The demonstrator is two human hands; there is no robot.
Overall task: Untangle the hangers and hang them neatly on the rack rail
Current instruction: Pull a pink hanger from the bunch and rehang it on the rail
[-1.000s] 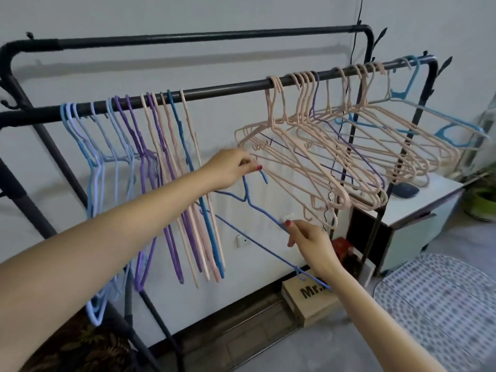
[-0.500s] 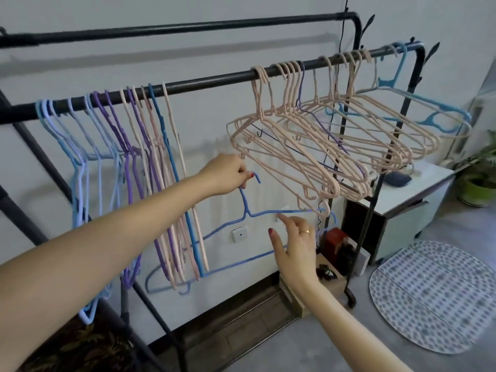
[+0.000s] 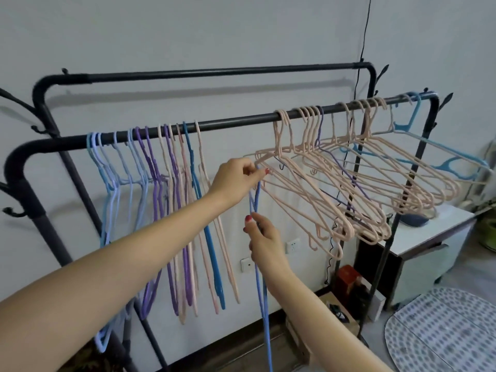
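A second earlier the blue hanger (image 3: 258, 237) had lain slanted and spread wide between the two hands; now it hung nearly straight down, edge-on to the camera. The left hand (image 3: 236, 178) pinched its top with fingers clamped, just below the rail (image 3: 241, 122) and touching the nearest of the tangled pink hangers (image 3: 335, 183). The right hand (image 3: 264, 234) had come up from the hanger's low bar to its upper part, thumb and fingers curled round the wire. The hanger looked free of the pink cluster and turned to match the tidy hangers (image 3: 166, 197) hanging to the left. It was not yet hooked; the open stretch of rail between the groups seemed the likely spot for it.
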